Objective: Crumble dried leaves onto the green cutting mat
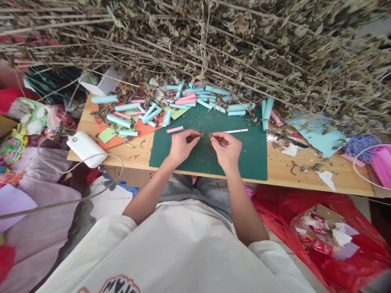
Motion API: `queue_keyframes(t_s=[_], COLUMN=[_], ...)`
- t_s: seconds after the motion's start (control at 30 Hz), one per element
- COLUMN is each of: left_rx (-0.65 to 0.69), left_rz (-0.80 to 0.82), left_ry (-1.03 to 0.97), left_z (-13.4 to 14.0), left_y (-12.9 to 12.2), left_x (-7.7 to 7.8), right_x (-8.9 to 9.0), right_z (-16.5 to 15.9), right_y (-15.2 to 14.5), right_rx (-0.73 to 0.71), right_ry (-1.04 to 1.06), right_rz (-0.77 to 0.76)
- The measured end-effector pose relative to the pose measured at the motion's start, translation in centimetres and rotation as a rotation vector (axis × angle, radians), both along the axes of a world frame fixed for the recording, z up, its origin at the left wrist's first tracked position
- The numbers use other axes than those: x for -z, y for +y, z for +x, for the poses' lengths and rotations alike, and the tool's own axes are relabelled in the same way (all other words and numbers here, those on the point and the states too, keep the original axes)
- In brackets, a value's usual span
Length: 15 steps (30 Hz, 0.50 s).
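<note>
Over the green cutting mat, my left hand pinches a small brown bit of dried plant between thumb and fingertips. Facing it a short gap away, my right hand is also closed in a pinch, with a bit of dried plant at its fingertips. Dark plant crumbs lie on the mat between and below the hands. A white thin stick, perhaps a pen, rests just beyond my right hand. One pink paper roll lies beyond my left hand.
Blue and pink paper rolls heap along the mat's back edge. Dried stalks hang low across the far side. A white power bank with a cable sits at the left, a black pen at the right. A red bag holds scraps below.
</note>
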<state>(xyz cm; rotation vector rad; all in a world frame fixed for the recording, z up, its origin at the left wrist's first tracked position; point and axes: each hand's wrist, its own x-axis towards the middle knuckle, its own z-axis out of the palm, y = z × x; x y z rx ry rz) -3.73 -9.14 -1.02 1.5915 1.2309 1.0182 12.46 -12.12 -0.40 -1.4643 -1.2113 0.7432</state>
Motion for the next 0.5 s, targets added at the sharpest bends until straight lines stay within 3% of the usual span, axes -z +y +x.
queue_keyframes(t_s=[0.2, 0.37, 0.5], left_rx=[0.034, 0.015, 0.043], left_rz=[0.258, 0.293, 0.298], left_ry=[0.291, 0.364, 0.451], left_z=[-0.4, -0.6, -0.5], left_y=[0.1, 0.7, 1.4], left_x=[-0.3, 0.0, 0.1], right_x=[-0.3, -0.4, -1.0], right_z=[0.3, 0.8, 0.7], right_y=[0.1, 1.2, 2.7], right_rx=[-0.224, -0.165, -0.218], right_ry=[-0.369, -0.469, -0.647], right_rz=[0.026, 0.019, -0.009])
